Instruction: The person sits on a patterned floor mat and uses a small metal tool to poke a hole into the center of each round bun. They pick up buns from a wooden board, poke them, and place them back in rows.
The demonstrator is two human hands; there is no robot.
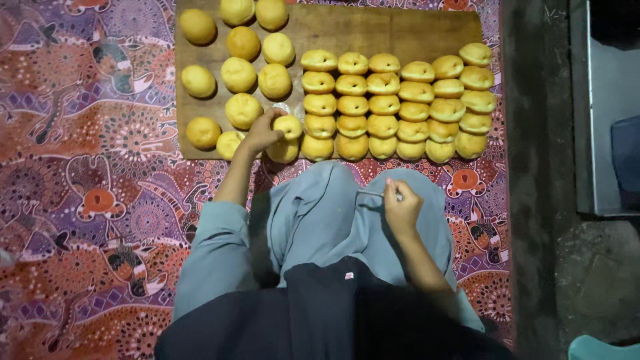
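Right hand (402, 208), over the lap: fingers pinch a thin metal tool (371, 194). Left hand (262, 131) reaches to the wooden board (347, 33); fingers close on a yellow dough ball (289, 126) at its near edge. Risks: a tight grip may dent the soft ball; the wrist may nudge the adjacent packed rows (393, 107); a ball at the edge may roll onto the patterned cloth (87, 167).

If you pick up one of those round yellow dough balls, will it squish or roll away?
The dough ball under the left hand probably squishes easily: the neighbouring pieces look soft and puffy. It likely feels light for its size. It may roll a little on the flat wooden board, being round.
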